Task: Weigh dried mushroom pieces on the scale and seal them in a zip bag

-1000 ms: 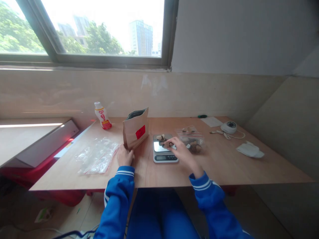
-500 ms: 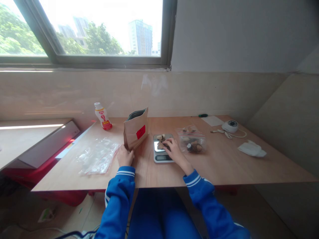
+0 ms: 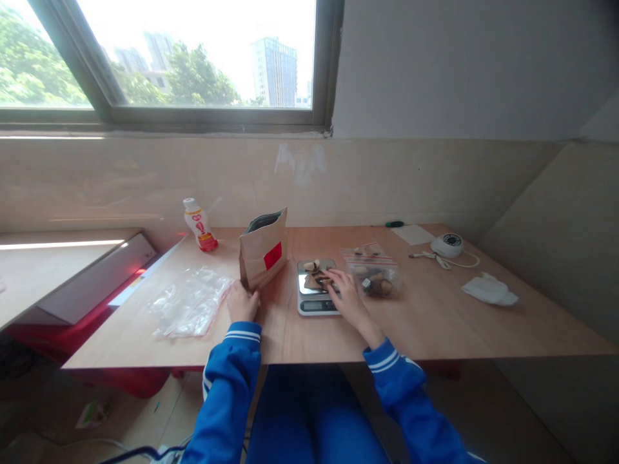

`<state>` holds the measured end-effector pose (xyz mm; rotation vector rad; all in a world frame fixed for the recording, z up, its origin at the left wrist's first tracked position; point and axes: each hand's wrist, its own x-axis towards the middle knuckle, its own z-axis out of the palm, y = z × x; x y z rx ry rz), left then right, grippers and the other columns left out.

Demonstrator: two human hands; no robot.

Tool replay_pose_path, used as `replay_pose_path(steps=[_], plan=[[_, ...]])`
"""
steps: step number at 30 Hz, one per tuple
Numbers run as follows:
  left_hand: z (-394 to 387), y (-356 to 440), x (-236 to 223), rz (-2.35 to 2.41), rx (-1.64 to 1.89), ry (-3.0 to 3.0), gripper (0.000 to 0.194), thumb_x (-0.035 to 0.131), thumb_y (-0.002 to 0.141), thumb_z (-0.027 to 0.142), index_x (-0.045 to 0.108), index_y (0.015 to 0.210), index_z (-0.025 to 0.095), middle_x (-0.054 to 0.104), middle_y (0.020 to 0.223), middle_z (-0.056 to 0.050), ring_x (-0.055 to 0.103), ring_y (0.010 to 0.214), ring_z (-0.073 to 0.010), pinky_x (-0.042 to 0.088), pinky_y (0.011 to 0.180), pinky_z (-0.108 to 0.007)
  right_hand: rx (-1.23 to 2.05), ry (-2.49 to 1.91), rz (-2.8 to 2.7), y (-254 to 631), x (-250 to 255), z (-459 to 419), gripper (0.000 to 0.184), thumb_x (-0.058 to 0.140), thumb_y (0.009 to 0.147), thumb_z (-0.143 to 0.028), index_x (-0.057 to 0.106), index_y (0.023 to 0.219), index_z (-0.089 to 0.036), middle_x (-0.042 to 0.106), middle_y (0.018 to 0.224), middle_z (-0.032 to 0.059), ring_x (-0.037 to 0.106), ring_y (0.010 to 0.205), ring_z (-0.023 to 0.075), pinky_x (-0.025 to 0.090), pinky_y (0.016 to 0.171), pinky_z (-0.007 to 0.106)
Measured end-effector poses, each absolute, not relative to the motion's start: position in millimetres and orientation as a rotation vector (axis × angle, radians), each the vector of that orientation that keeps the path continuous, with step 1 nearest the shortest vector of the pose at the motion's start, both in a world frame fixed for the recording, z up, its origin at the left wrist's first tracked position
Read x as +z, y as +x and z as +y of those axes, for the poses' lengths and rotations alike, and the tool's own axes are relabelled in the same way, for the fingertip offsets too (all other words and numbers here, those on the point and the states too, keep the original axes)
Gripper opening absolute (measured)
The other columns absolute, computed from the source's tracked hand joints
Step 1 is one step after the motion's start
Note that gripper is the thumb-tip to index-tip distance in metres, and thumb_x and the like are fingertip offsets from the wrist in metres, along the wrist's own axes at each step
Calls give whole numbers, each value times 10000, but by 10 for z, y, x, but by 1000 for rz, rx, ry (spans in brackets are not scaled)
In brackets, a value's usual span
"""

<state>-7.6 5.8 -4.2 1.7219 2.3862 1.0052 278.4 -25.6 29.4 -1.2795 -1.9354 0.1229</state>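
My left hand (image 3: 243, 303) grips the lower corner of an upright kraft paper bag (image 3: 264, 250), which has a red label and a dark foil lining at its mouth. My right hand (image 3: 347, 293) rests at the right side of a digital kitchen scale (image 3: 316, 305), fingertips among brown and pale chunks (image 3: 313, 278) on its steel pan. The chunks might be dried food, but the picture does not settle it. To the right of that hand lies a clear zip bag (image 3: 374, 277) holding similar chunks.
A clear plastic bag (image 3: 191, 303) lies left of the paper bag, with a bottle (image 3: 199, 225) behind them on the wooden table (image 3: 425, 322). At the right are a white dome camera (image 3: 447, 244) with its cable, a tissue (image 3: 489, 289) and a paper sheet (image 3: 413, 234).
More chunks show on the scale pan than a second ago. My right hand has drawn back slightly toward me and to the right. My left hand stays on the bag.
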Motion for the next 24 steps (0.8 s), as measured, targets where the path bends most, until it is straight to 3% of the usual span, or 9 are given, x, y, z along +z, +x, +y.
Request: replay_pose_path(steps=[8,19,24], plan=[[66,-74,-59,2381,1040,1714,379,539,714,338,518,1032,132,632,996,-148,590,1005,-316,448,840,-448,137,-1318,-1888,2855,312,-297,341,406,885,-198,601,1160,-252,545,1158,89,488,1064,251,401,959,466],[45,-59,-14,2402,965,1739,404,528,735,347,514,1048,91,617,1023,-182,592,1004,-312,454,835,-411,201,-1348,-1796,2981,177,-396,310,406,889,-209,583,1142,-226,522,1151,97,474,1106,244,372,982,472],[51,-53,-36,2400,1022,1722,372,527,741,337,502,1055,139,618,1022,-144,583,1020,-312,447,844,-438,205,-1360,-1785,2990,183,-440,287,397,892,-217,602,1094,-220,527,1131,101,485,1098,250,373,973,486]])
